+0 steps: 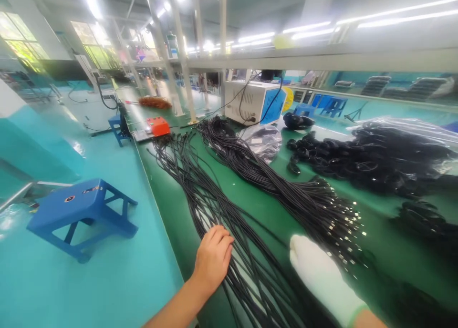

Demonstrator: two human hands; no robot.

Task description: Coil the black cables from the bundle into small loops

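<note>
Looks partway: one gathered bundle (272,178) is lying with its pale-tipped ends fanning out together, while the looser bundle (225,209) is sprawling beside it on the green bench (246,199), apparently unsorted. From here, bare left hand (213,251) is resting over the looser cables, fingers curled; can't tell if gripping. Gloved right hand (318,273) is sitting between bundles, fingers folded, one cable reaching it; hold unclear. Counting: two bundles, strands too many; black coils (332,161) blurring together, uncountable; one orange-red box (158,126); one white-and-blue machine (246,101); one near stool (77,204).
</note>
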